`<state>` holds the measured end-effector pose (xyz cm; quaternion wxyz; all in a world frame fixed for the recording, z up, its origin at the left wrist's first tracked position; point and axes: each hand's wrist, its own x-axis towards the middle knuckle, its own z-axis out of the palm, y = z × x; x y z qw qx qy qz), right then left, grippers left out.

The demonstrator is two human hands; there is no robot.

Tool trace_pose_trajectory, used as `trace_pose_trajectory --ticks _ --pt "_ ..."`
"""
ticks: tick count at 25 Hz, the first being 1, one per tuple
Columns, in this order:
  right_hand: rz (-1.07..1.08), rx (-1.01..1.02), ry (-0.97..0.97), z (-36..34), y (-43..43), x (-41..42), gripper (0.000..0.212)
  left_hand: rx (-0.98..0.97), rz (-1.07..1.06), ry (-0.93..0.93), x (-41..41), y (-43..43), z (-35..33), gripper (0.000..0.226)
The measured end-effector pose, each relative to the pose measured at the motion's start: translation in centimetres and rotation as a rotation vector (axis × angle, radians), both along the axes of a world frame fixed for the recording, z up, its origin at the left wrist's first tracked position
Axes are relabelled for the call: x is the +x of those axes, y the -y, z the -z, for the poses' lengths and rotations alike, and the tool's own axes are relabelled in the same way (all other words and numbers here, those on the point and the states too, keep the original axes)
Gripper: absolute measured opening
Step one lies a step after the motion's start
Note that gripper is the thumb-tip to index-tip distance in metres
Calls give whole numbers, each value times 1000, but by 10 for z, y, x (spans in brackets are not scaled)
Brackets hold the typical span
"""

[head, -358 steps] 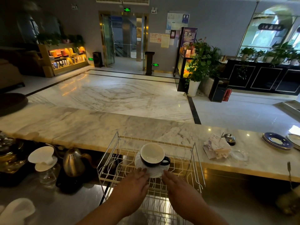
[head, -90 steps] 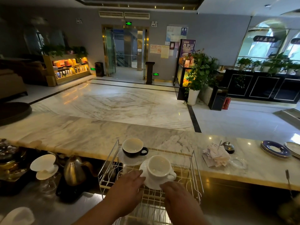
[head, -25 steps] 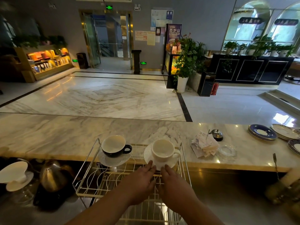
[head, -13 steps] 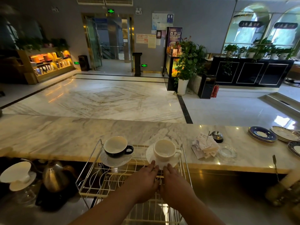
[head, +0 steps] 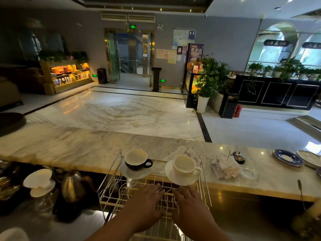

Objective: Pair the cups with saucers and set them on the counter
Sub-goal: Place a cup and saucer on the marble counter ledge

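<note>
My left hand [head: 147, 204] and right hand [head: 189, 206] spread, empty, above the wire rack [head: 121, 193], kettle [head: 73, 186] to its left, receipts [head: 224, 167] just beside white cup [head: 184, 166]

Purple display stand [head: 196, 53] reads "百岁山"; other signs illegible.

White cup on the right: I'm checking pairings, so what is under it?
A round white saucer lies under the white ceramic cup, at the marble counter's near edge. The saucer's middle is hidden by the cup.

White veined marble counter [head: 83, 150]: near edge bears left white saucer [head: 132, 174] and right white saucer [head: 171, 176]; farther right, crumpled paper slips [head: 224, 168], clear glass ashtray [head: 249, 174], stacked blue-rimmed plates [head: 287, 160].
</note>
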<state>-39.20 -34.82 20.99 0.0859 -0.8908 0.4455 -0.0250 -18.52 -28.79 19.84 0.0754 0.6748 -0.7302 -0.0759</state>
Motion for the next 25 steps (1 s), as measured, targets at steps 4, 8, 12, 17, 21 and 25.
trace_pose_trajectory --ticks 4,8,12,17,21,25 --pt "-82 22 -20 -3 -25 9 72 -29 -22 4 21 -39 -1 73" --pt "-163 6 21 1 -51 24 61 -124 -126 -81 45 -84 6 64" --pt "-256 -26 88 17 -76 43 57 -209 -225 -95 69 -124 26 45" --pt "-351 75 101 55 -105 67 50 -116 -401 -149 95 -177 69 38" --pt "-294 238 100 86 -120 81 36 6 -551 -236 106 -215 102 32" --pt "-176 472 57 124 -134 92 20 148 -742 -415 114 -247 140 21"
